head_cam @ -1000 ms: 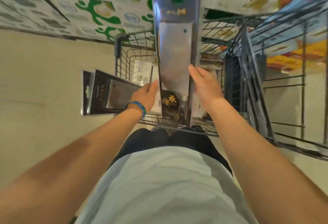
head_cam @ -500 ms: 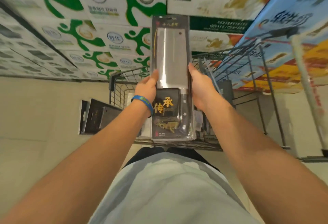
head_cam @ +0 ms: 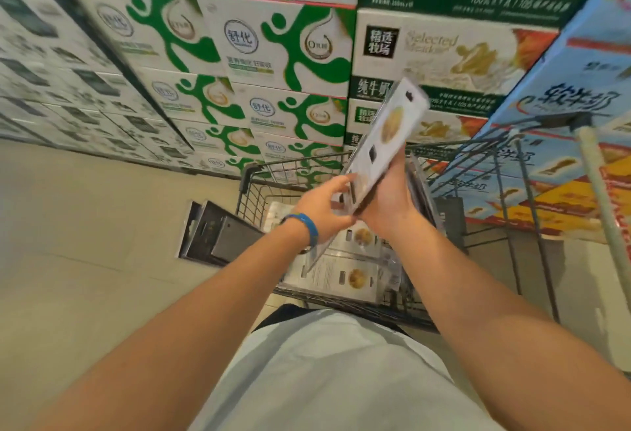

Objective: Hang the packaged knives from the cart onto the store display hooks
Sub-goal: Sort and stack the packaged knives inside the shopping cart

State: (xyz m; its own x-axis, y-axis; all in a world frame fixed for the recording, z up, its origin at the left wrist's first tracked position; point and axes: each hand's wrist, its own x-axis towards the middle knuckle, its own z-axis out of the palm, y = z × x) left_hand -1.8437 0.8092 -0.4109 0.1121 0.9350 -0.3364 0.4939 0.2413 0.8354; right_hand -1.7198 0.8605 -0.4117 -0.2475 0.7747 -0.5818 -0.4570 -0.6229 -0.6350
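Packaged knife [head_cam: 389, 137] tilted, white back showing, blurred; left hand [head_cam: 322, 207], right hand [head_cam: 387, 200] both grasp lower end.

Stacked green-and-white milk cartons [head_cam: 273, 48] above a beige tiled floor [head_cam: 85, 243]

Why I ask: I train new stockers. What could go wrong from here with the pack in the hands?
1. The pack is tilted, and the left hand and right hand grip only its lower end; it could slip and drop onto the loose packs in the cart.
2. Dark packs jut out past the cart's left side; an arm might knock them to the floor.
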